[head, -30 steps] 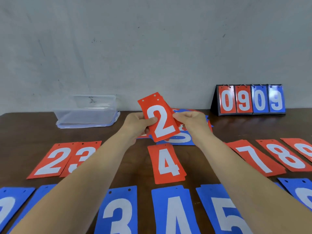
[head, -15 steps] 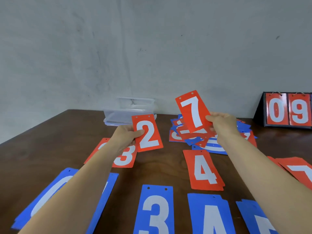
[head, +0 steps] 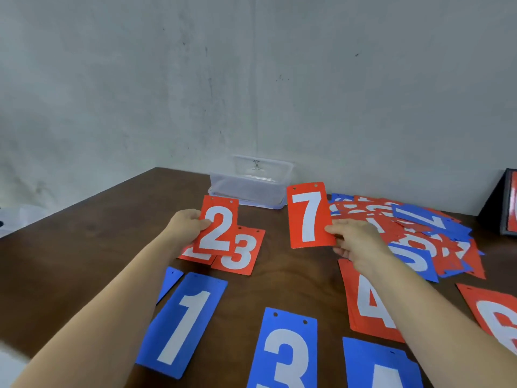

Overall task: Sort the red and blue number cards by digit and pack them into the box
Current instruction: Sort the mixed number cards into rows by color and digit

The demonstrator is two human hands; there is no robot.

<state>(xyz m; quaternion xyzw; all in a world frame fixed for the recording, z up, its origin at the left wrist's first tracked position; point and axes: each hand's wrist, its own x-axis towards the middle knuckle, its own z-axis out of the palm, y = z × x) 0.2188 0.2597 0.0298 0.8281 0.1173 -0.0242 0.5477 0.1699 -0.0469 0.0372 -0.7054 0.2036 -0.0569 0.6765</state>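
While thumb & fingers of the left hand (head: 186, 224) pinch the red 2 card (head: 216, 228) over the red 2 pile (head: 193, 254), the right hand (head: 356, 242) pinches the red 7 card (head: 309, 215) beside the unsorted heap (head: 419, 228): sorting step, nothing packed yet. Next, prob.: lay the 2 down w/o covering the red 3 card (head: 240, 253); the 7 goes past the red 6 card (head: 495, 312), room there unseen. Clear plastic box (head: 251, 186) at back wall.

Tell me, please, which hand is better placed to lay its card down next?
Left, probably: the left hand holds the red 2 card over a half-hidden red card beside the red 3 card. The right hand holds the red 7 card; no 7 pile shows.
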